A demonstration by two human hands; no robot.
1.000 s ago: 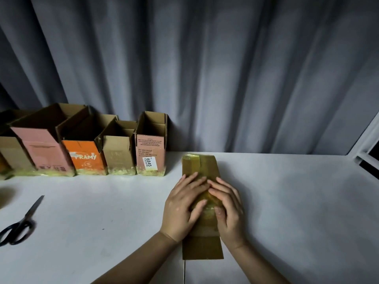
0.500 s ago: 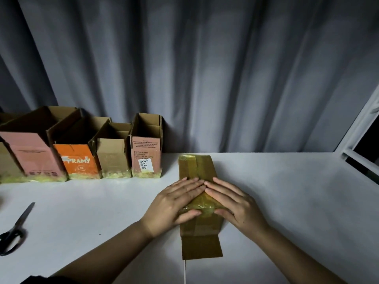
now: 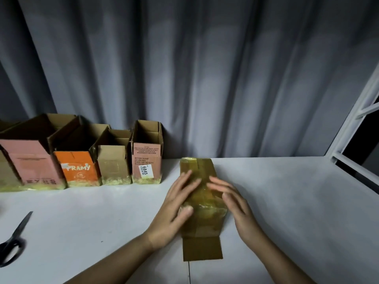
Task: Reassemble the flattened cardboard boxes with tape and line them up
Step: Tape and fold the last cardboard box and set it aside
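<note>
— On the white table, mid-front: brown box lying on its side, wrapped in glossy yellowish tape, one flap flat toward the near edge. Different from half a second ago?

— Yes. Fingertips no longer meeting over the middle; left hand and right hand now spread apart to the box's two long edges. Box itself in the same spot.

— Pose?

— Both with straight fingers laid flat on the taped top, pointing away; left thumb pressing the tape near the middle. Nothing gripped, palms down, slightly blurred.

— Containers?

— Along the curtain, far left: row of upright open boxes, touching side by side. Large pink box, orange box, plain small box, pink labelled box nearest the hands. Interiors dark, contents impossible to tell. Yellowish tape along their bottoms.

— Else?

— Scissors at the left edge, well apart.
</note>
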